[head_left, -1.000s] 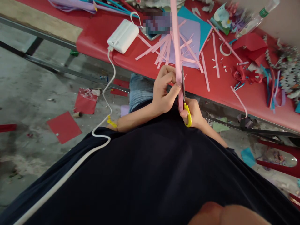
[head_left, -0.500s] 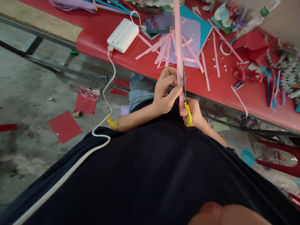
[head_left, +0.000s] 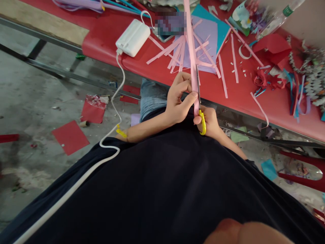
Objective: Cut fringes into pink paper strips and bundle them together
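Note:
My left hand (head_left: 180,98) pinches a long pink paper strip (head_left: 191,44) between thumb and fingers. The strip runs upward past the top of the view, and its lower end hangs just under my thumb. My right hand (head_left: 209,122) is wrapped round the yellow handle of a pair of scissors (head_left: 202,122). Their dark blades point up along the strip's right edge, close against it; I cannot tell how far apart the blades are. Beyond my hands, several cut pink strips (head_left: 181,51) lie heaped on a lilac paper sheet (head_left: 210,37).
On the red table (head_left: 106,44) lie a white power bank (head_left: 133,37) with a cable running down to my left, a phone (head_left: 164,36), and a blue sheet (head_left: 223,28). A plastic bottle (head_left: 279,20) and paper scraps crowd the right side. Red papers (head_left: 70,137) litter the floor.
The scissors have shifted slightly up and left with my right hand. The strip's upper part leans a little further left; my left hand stays nearly in place.

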